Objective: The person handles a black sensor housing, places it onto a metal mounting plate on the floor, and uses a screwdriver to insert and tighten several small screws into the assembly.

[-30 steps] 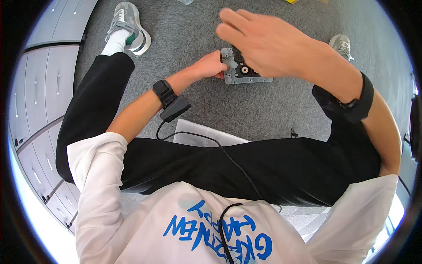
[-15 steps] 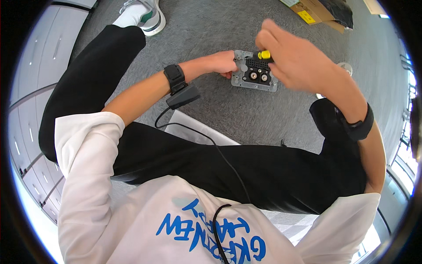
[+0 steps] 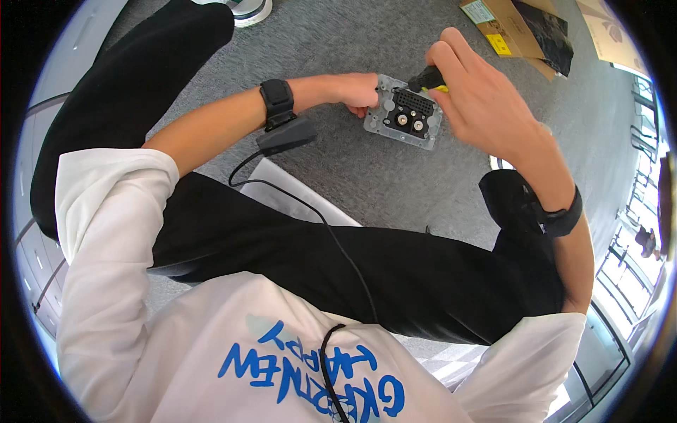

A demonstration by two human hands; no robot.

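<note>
Right hand (image 3: 486, 99) — ribbed black-yellow screwdriver handle (image 3: 425, 77)

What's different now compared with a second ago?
The right hand, empty and hovering a second ago, now grips a black-and-yellow screwdriver set down onto the grey wall-socket plate. The left hand still steadies the plate's edge on the carpet.

Left hand (image 3: 356, 90) steadies metal plate (image 3: 403, 120); right hand (image 3: 474, 95) grips screwdriver (image 3: 425, 78).
</note>
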